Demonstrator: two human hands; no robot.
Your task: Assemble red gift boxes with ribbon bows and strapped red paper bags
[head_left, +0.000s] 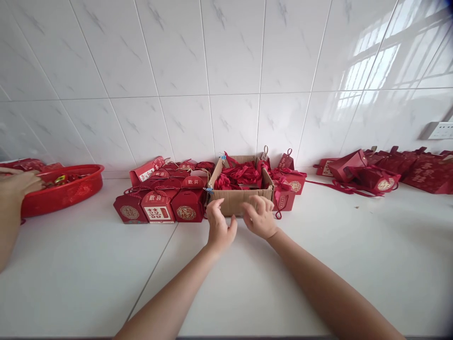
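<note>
Lower centre of the frame: two bare forearms reaching up across a white counter (88, 274). Left hand (219, 225) just below centre, fingers loosely spread and curled, gripping nothing. Right hand (260, 216) just beside it to the right, fingers bent inward, likewise empty, fingertips touching or nearly touching the front wall of a cardboard box (235, 200); cannot tell which.

Cardboard box at centre, open at the top, heaped with red ribbons (240, 174). Blue clips on its left wall.

Left of the box, touching it: a packed cluster of red gift boxes (163, 196) with gold emblems and cord handles, standing upright in rows. Right of the box, more red gift boxes (288, 186), two with looped handles standing up behind.

Far left edge: another person's hand (17, 185) resting on the rim of a red round tray (63, 196), small items inside too blurred to name.

Right of the frame, well apart from the box: a pile of flattened red boxes (385, 172) with ribbons trailing over the counter.

Behind everything, a white tiled wall (230, 71), with a white socket (439, 130) at the far right.
</note>
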